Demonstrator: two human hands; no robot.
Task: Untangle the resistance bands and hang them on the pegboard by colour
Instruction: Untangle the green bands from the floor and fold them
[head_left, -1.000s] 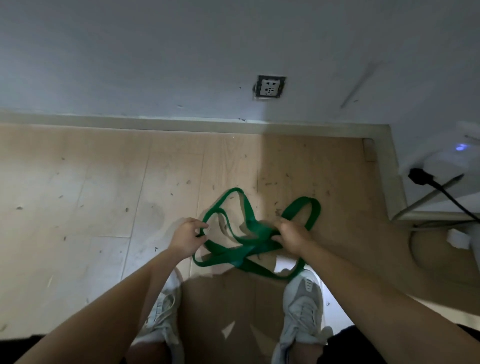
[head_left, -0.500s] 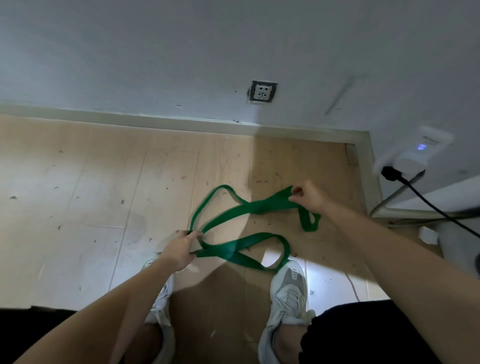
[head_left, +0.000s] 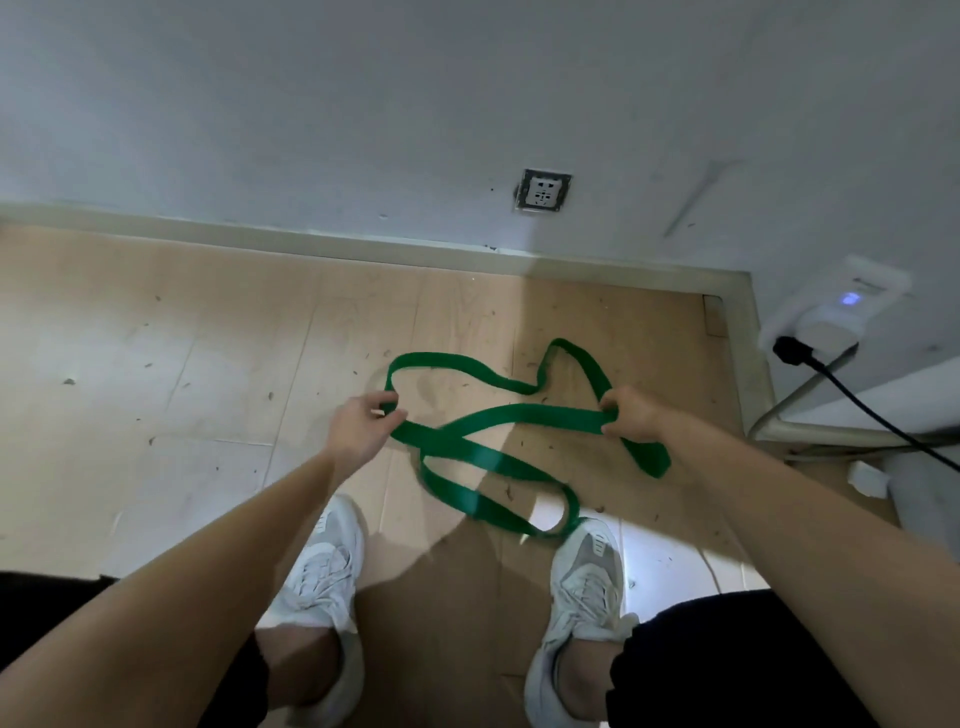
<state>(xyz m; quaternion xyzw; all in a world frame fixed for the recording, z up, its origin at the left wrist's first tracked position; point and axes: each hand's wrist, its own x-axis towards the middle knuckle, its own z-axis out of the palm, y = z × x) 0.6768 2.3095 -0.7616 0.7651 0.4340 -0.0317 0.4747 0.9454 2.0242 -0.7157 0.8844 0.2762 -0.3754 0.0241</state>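
A flat green resistance band (head_left: 524, 415) hangs in loose crossing loops just above the wooden floor, in front of my feet. My left hand (head_left: 361, 428) pinches the band at its left end. My right hand (head_left: 631, 421) grips it at the right, with a short loop hanging below that hand. One loop arches toward the wall and another droops down to my right shoe (head_left: 582, 587). No pegboard and no band of another colour is in view.
A grey wall with a socket (head_left: 543, 191) and a pale skirting board (head_left: 363, 247) runs across the back. At the right a white plug-in device (head_left: 836, 306) with a blue light, a black cable (head_left: 862, 402) and a metal frame leg crowd the corner. The floor is dusty.
My hands have moved apart, left hand rising, right hand shifting right and slightly down. The bunched band has opened from a tight tangle into wide, looser loops.
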